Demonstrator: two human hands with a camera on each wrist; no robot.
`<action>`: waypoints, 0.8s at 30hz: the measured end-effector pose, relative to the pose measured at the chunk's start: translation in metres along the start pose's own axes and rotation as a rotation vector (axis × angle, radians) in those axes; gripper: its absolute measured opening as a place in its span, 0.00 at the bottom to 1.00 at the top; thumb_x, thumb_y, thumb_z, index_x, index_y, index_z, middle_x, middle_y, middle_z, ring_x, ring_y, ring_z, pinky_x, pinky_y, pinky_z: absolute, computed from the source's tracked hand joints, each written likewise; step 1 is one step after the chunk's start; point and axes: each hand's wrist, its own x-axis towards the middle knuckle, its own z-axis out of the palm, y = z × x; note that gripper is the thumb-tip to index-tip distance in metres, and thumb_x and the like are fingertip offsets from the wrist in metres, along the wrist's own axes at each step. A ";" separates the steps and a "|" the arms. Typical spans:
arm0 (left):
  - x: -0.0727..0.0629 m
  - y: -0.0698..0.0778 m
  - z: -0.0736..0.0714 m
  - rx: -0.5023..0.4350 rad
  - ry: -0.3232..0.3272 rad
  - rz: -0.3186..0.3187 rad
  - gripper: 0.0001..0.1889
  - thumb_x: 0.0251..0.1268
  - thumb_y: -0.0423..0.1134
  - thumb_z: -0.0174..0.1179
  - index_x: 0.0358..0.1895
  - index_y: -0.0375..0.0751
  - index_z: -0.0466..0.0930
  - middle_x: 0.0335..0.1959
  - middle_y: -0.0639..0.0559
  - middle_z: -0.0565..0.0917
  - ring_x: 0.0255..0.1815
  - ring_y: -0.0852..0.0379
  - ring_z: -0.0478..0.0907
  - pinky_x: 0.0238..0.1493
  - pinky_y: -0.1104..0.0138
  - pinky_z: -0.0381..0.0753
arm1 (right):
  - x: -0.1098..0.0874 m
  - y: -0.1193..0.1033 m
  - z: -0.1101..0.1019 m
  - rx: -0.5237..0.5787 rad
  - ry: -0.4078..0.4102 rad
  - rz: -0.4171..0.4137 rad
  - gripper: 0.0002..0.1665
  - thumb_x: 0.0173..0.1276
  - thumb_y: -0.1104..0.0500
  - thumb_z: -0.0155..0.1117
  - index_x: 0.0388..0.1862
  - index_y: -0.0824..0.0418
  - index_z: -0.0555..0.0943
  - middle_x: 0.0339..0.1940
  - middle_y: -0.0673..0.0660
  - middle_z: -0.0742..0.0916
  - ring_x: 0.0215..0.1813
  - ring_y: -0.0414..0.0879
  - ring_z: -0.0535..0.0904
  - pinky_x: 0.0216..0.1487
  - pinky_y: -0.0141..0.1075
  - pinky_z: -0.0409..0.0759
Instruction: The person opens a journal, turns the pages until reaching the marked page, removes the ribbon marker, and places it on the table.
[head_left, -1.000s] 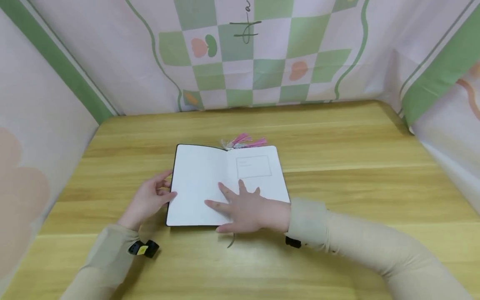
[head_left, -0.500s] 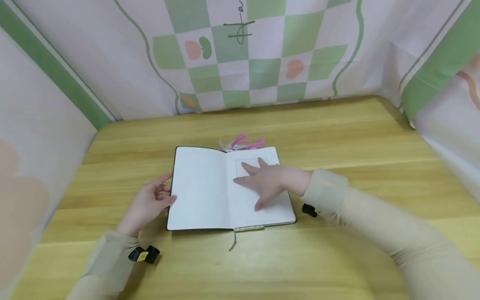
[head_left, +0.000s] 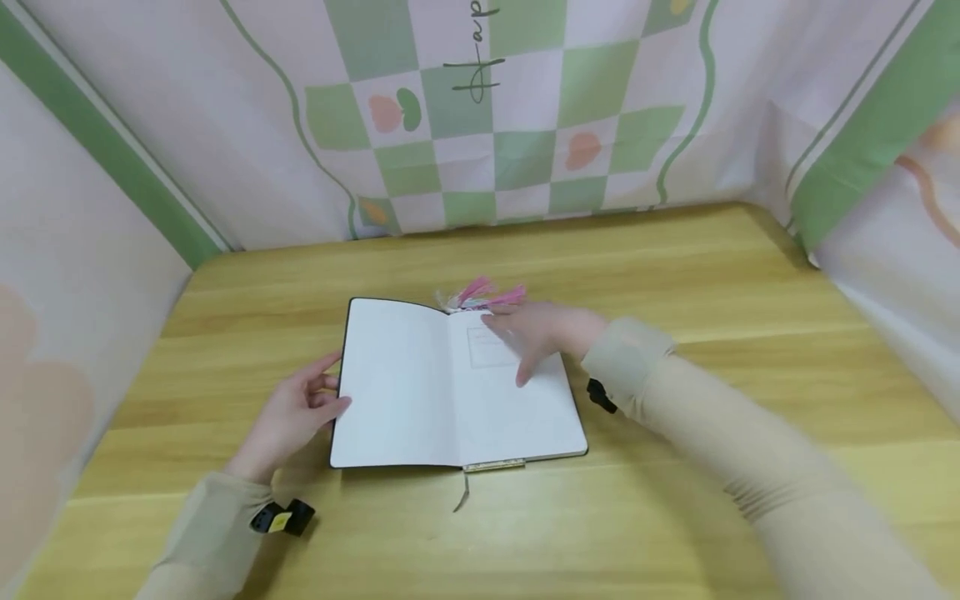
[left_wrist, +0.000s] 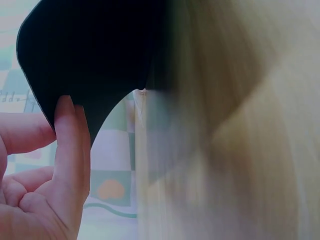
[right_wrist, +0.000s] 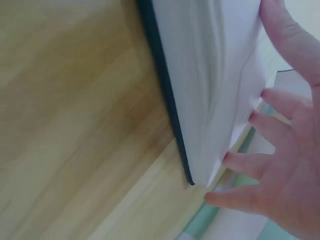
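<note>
A dark-covered notebook [head_left: 397, 383] lies spread at its first pages, with a printed box on the upper right page. My left hand [head_left: 292, 417] pinches the outer edge of its left cover, thumb on the white side and fingers behind. The left wrist view shows the dark cover [left_wrist: 95, 55] lifted off the table between thumb and fingers. My right hand [head_left: 543, 333] rests with spread fingers on the upper right page. In the right wrist view its fingertips touch the page near the edge of the page block [right_wrist: 195, 85].
Pink and pale tassels [head_left: 483, 293] stick out at the notebook's top. A gold-toned strip [head_left: 493, 465] and a thin ribbon [head_left: 462, 493] show at its bottom edge. The wooden table [head_left: 675, 275] is enclosed by printed cloth [head_left: 525, 92] at the back and sides.
My right hand has slid from the centre fold and lower pages across to the right page, then up towards its top edge. My left hand keeps its pinch on the cover.
</note>
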 end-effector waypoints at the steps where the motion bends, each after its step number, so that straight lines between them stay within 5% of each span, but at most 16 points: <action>1: -0.001 0.000 0.000 0.000 0.001 0.005 0.35 0.64 0.31 0.58 0.73 0.41 0.54 0.50 0.39 0.73 0.38 0.55 0.75 0.31 0.66 0.80 | 0.003 0.001 -0.001 -0.006 -0.008 0.011 0.65 0.48 0.46 0.77 0.76 0.62 0.48 0.77 0.63 0.50 0.75 0.64 0.48 0.71 0.60 0.47; 7: -0.003 0.002 0.001 0.011 0.015 0.032 0.34 0.64 0.30 0.58 0.73 0.39 0.55 0.48 0.39 0.73 0.37 0.55 0.74 0.30 0.67 0.78 | 0.016 0.007 0.000 0.021 -0.008 0.098 0.70 0.47 0.45 0.77 0.76 0.63 0.42 0.77 0.61 0.52 0.76 0.62 0.46 0.71 0.62 0.44; 15: -0.003 0.005 0.002 0.017 0.031 0.038 0.34 0.64 0.29 0.58 0.72 0.38 0.56 0.48 0.39 0.74 0.37 0.54 0.73 0.28 0.70 0.75 | 0.016 0.005 0.000 -0.057 0.038 0.177 0.70 0.42 0.39 0.77 0.74 0.69 0.50 0.76 0.65 0.55 0.76 0.63 0.46 0.71 0.61 0.48; 24: -0.004 0.009 0.001 0.027 0.032 0.052 0.34 0.64 0.30 0.58 0.72 0.39 0.56 0.48 0.39 0.74 0.37 0.54 0.73 0.29 0.71 0.75 | 0.011 0.004 0.005 -0.099 0.117 0.186 0.69 0.42 0.38 0.76 0.74 0.68 0.51 0.76 0.64 0.55 0.76 0.63 0.47 0.70 0.62 0.47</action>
